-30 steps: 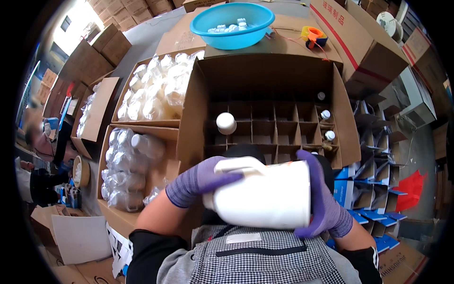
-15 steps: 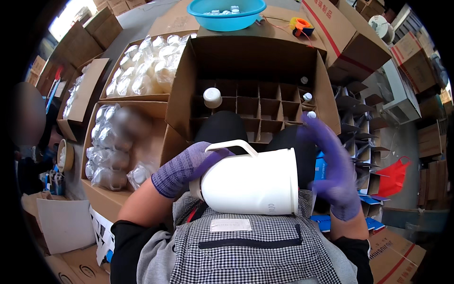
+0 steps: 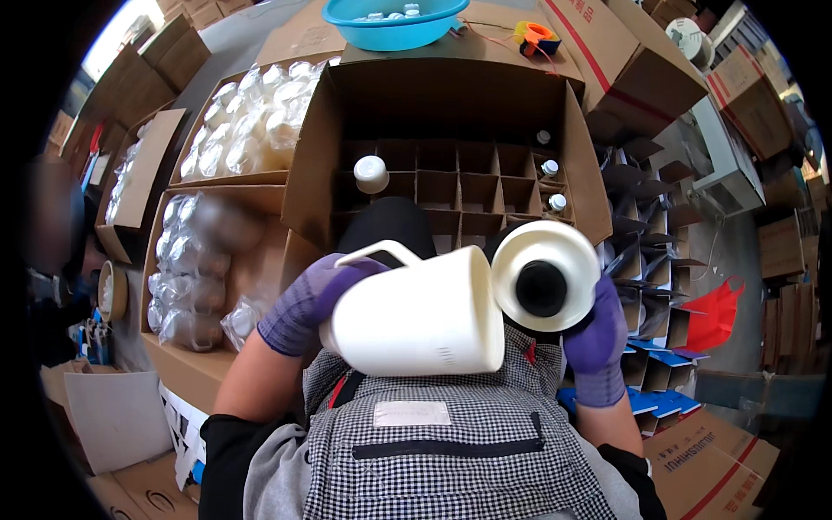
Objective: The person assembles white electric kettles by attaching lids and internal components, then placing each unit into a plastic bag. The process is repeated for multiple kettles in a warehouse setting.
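A white jug (image 3: 403, 325) lies on its side above my lap, its handle (image 3: 381, 250) uppermost and its wide open end facing right. My left hand (image 3: 325, 299) in a purple glove is closed round its narrower left end. In my right hand (image 3: 598, 334), gloved the same way, is a round cream-white piece (image 3: 511, 260) with a black disc (image 3: 542, 289) in its middle. That piece is tilted up, close beside the jug's open end; whether they touch I cannot tell.
Ahead stands a divided cardboard box (image 3: 459, 95) holding several white-capped items (image 3: 371, 173). Boxes of plastic-wrapped bottles (image 3: 195, 277) are at the left. A blue basin (image 3: 394, 35) and an orange tape dispenser (image 3: 537, 39) sit beyond. Stacked dividers (image 3: 646, 234) and a red bag (image 3: 715, 316) lie right.
My right hand has come in from the right and now holds the round piece, which is apart from the jug's end. The jug's end now shows open. Left hand keeps its grip.
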A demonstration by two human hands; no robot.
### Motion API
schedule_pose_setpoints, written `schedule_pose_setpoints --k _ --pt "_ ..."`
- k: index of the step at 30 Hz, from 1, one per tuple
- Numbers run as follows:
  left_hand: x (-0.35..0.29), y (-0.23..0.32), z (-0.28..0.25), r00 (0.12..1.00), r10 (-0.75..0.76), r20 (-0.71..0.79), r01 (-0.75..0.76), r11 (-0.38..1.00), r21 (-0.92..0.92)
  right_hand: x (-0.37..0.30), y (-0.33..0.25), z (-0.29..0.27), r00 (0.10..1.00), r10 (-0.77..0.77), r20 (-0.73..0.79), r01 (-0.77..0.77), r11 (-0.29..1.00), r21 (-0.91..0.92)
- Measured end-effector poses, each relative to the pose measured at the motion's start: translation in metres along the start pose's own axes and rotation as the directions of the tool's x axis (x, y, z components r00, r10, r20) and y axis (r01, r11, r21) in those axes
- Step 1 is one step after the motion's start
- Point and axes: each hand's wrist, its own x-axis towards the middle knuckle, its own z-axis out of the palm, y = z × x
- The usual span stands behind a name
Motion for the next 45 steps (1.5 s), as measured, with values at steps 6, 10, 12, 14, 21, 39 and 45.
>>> schedule_pose_setpoints --k 6,10,12,14,21,39,45 --pt "0.010 0.029 0.023 0.857 -0.108 -0.503 -0.389 0.503 -0.772 0.005 0.073 -0.015 0.975 0.223 0.022 -0.221 0.974 -0.048" --pt "0.056 0.051 0.073 0.807 0.034 -0.590 -0.579 0.244 -0.778 -0.014 0.087 0.017 0.936 0.101 0.338 0.152 0.748 -0.646" --pt "0.062 0.055 0.094 0.749 0.114 -0.653 -0.662 0.167 -0.731 -0.018 0.079 0.012 0.914 0.034 0.404 0.268 0.698 -0.664" --pt "0.062 0.062 0.104 0.710 0.160 -0.686 -0.704 0.140 -0.696 -0.023 0.038 0.019 0.834 -0.103 0.543 0.513 0.510 -0.690" --pt "0.061 0.060 0.129 0.651 0.225 -0.725 -0.752 0.061 -0.657 -0.025 0.003 0.036 0.782 0.458 0.423 0.068 0.611 -0.789" --pt "0.078 0.060 0.113 0.632 0.378 -0.676 -0.756 0.109 -0.646 -0.019 -0.015 0.036 0.707 0.590 0.389 -0.082 0.615 -0.784" --pt "0.080 0.064 0.117 0.656 0.352 -0.668 -0.743 0.145 -0.653 -0.013 -0.006 0.029 0.715 0.567 0.409 -0.080 0.647 -0.758"
